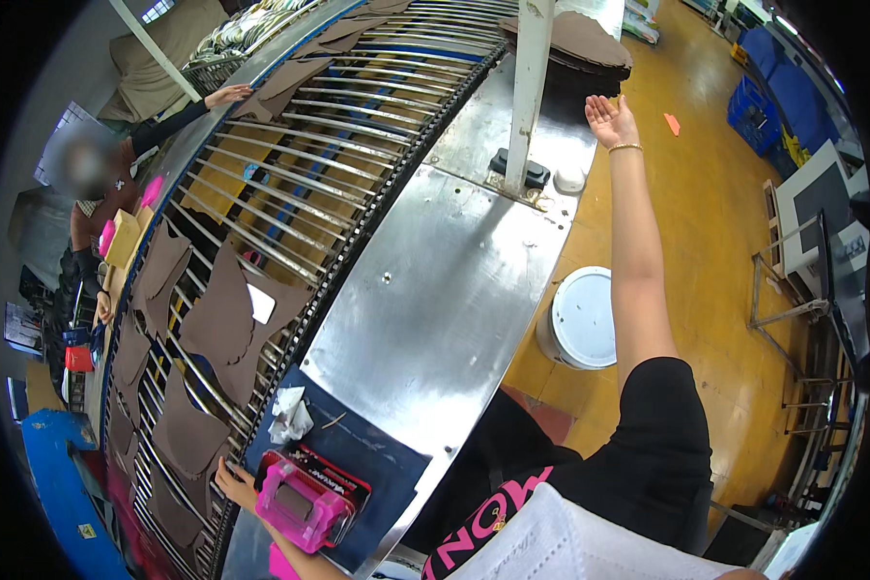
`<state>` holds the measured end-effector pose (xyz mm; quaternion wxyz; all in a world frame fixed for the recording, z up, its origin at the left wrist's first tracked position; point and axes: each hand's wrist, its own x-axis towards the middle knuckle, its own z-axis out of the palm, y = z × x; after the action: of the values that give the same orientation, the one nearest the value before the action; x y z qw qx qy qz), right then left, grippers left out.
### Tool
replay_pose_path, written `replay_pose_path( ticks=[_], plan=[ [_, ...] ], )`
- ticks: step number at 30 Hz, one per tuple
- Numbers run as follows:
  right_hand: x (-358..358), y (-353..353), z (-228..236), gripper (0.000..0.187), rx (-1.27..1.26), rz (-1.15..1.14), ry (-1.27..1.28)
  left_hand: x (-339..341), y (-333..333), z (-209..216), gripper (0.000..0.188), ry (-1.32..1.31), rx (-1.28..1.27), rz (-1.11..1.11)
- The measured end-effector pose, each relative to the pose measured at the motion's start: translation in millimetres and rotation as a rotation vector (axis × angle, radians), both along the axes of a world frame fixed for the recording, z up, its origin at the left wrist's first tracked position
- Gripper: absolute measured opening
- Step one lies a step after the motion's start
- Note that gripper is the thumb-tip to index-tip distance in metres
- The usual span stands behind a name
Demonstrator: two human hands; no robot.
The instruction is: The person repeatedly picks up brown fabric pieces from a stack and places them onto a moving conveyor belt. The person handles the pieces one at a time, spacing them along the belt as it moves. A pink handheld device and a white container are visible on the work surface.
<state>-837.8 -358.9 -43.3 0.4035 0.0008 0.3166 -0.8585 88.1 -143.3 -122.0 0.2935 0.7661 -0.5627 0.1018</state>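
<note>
My right arm reaches out to the right, and my right hand (612, 123) is open, palm up, with nothing in it. It is nearest to a stack of brown cut pieces (575, 43) at the far end of the metal table (425, 280). My left hand (234, 485) is low at the left, fingers apart, over the near edge of the roller conveyor (353, 145). It appears empty. Flat brown cut pieces (217, 324) lie spread on the rollers beside it. Next to my left wrist sits a bright pink plastic holder (304, 503) in a red and black tray.
Crumpled white paper (290, 416) lies on a dark blue mat (387, 478). A white post (529, 97) rises from the table, with a black block at its base. A white lidded bucket (583, 319) stands on the floor. Across the conveyor, a co-worker's hand (227, 95) touches brown pieces.
</note>
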Motion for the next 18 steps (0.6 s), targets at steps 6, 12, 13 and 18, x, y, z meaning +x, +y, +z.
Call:
replay_pose_path(
  ticks=[6,12,13,18],
  plan=[
    [-49,-54,7,0.081,-0.019,-0.078,-0.057,-3,0,4,0.031,0.002,0.049,0.064],
    [-70,-82,8,0.086,0.070,-0.170,-0.130,-6,11,10,0.030,-0.008,0.095,0.125],
    [-70,-85,10,0.085,0.082,-0.190,-0.157,-7,13,11,0.030,-0.006,0.098,0.135],
    [-65,-93,27,0.072,0.206,-0.289,-0.142,-11,18,13,0.030,-0.007,0.119,0.166]
  ],
)
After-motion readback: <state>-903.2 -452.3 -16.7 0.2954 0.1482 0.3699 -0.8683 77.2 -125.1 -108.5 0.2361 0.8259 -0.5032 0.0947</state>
